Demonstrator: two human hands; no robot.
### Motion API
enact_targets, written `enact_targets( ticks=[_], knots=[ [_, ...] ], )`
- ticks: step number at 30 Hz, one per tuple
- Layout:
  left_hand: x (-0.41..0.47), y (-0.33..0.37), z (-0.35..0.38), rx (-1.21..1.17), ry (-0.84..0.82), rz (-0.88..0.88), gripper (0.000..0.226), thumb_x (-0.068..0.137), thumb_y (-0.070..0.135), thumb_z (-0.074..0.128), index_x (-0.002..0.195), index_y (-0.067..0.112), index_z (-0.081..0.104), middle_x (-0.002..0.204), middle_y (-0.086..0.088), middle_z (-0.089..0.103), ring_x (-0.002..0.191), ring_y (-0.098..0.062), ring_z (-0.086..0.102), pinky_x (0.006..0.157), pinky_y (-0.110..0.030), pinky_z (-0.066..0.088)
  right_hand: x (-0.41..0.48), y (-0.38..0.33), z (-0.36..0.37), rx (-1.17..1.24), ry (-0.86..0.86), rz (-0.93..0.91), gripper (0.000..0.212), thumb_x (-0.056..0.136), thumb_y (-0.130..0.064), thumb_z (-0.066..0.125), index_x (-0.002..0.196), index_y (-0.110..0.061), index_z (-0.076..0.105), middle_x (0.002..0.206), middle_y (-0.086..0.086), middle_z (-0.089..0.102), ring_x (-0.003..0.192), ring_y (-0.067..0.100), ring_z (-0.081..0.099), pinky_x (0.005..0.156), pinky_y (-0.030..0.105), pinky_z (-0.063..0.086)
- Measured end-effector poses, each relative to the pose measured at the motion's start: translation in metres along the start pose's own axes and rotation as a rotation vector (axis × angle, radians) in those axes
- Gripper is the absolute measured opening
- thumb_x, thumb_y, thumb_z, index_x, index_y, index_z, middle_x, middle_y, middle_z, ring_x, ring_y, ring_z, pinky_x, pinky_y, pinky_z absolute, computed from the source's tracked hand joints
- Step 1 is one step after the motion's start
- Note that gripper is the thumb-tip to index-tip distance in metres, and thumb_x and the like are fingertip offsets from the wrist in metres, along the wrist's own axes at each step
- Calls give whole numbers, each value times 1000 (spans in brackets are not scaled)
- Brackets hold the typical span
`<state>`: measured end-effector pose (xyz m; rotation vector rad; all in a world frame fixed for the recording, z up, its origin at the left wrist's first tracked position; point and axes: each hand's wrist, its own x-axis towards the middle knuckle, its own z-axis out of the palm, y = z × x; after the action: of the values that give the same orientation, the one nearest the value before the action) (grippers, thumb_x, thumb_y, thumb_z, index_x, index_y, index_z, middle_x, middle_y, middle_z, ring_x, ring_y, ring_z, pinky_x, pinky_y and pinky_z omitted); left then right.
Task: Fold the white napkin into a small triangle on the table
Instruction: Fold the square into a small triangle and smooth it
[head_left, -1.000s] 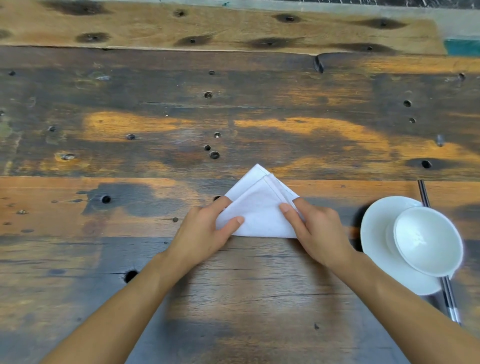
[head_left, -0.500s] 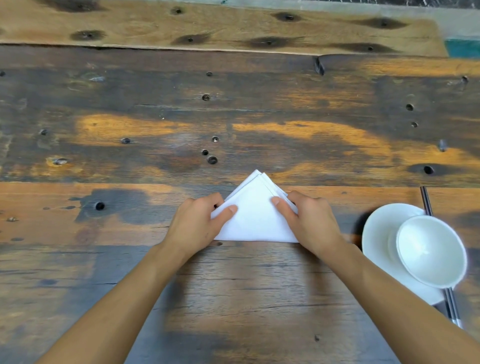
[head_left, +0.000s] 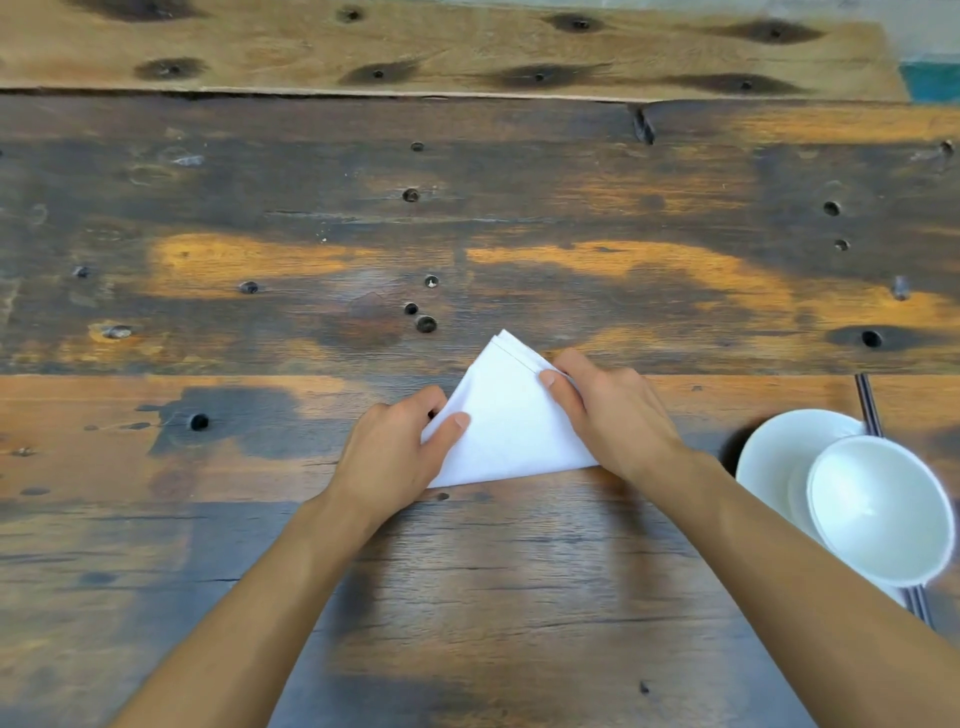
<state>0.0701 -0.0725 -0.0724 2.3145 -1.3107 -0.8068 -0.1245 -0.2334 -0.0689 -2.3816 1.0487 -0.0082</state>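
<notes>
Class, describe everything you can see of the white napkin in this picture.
The napkin is plain white, cloth or paper, folded into a layered triangle. It lies flat on the wooden table, apex pointing away, long edge nearest the person. Layer edges show along its right side. The left hand grips its left corner, thumb on top; the right hand presses its right edge.

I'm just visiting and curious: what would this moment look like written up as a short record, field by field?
surface: worn wooden table
main item: white napkin, lying flat in a triangle, point away from the person
left hand: on the napkin's left edge, thumb on top
right hand: pressing along the right edge, fingertips near the layered border
layers: several edges show near the point
nearby: white bowl on a white saucer, dark chopsticks beside them, to the right
fold state: triangle formed, edges being pressed
</notes>
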Motion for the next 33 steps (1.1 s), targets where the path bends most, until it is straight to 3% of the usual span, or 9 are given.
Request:
enact_targets(
  ticks=[4, 8, 12, 17, 20, 23, 27, 30, 33],
  knots=[
    [-2, 2, 0, -32, 27, -7, 29, 100, 41, 58, 81, 22, 49, 57, 4, 47, 55, -13, 46, 50, -31, 26, 8, 0, 3, 9, -6, 53, 27, 103, -49, 41, 94, -24, 43, 60, 0, 48, 64, 33, 47, 56, 38, 26],
    [1, 5, 0, -37, 27, -45, 30, 98, 42, 61, 77, 22, 51, 57, 5, 50, 57, -10, 47, 50, -31, 27, 4, 1, 4, 12, 12, 69, 28, 103, -48, 45, 98, -21, 49, 67, 4, 53, 72, 38, 57, 59, 38, 31],
    [-3, 2, 0, -10, 54, -61, 37, 96, 49, 59, 74, 22, 47, 57, 4, 51, 57, -17, 49, 50, -32, 27, 5, -1, 3, 17, 2, 83, 30, 102, -48, 46, 97, -19, 50, 69, 6, 56, 75, 39, 60, 60, 39, 34],
    [-31, -19, -3, 145, 172, -165, 50, 92, 65, 55, 71, 21, 42, 52, 2, 53, 60, -26, 57, 51, -31, 32, 6, -2, 3, 2, -15, 97, 29, 102, -49, 47, 93, -21, 46, 68, 4, 56, 74, 38, 59, 61, 38, 33],
    [-46, -30, -7, 167, 322, -180, 40, 95, 53, 61, 73, 24, 45, 54, 6, 50, 56, -21, 53, 49, -25, 28, 6, -2, 4, 6, -10, 107, 29, 102, -49, 47, 93, -21, 46, 68, 5, 57, 73, 39, 59, 62, 38, 34],
    [-48, -23, -4, 196, 437, -23, 21, 101, 38, 56, 88, 21, 61, 76, 7, 55, 72, -24, 55, 59, -33, 35, 4, -1, 5, 14, 11, 106, 28, 101, -48, 48, 93, -21, 47, 63, 2, 55, 70, 37, 58, 60, 37, 32],
    [-33, -2, 8, 276, 356, 234, 36, 103, 34, 44, 122, 15, 68, 124, -4, 67, 108, -31, 61, 87, -41, 39, 2, 1, 5, 44, 26, 101, 27, 101, -47, 50, 90, -23, 47, 61, 1, 53, 67, 35, 56, 59, 35, 29],
    [-19, 8, 14, 386, 154, 314, 56, 106, 39, 30, 152, 13, 47, 161, -8, 42, 148, -30, 39, 118, -49, 31, 2, 1, 4, 52, 35, 90, 26, 100, -46, 52, 89, -23, 47, 59, -2, 50, 65, 32, 52, 59, 34, 29],
    [-9, 3, 21, 502, -25, 289, 65, 105, 49, 10, 165, 22, 15, 173, -1, 7, 159, -24, 7, 127, -54, 8, 3, 3, 5, 54, 48, 97, 27, 100, -47, 52, 87, -23, 48, 59, -2, 49, 66, 33, 54, 60, 34, 31]
  ],
)
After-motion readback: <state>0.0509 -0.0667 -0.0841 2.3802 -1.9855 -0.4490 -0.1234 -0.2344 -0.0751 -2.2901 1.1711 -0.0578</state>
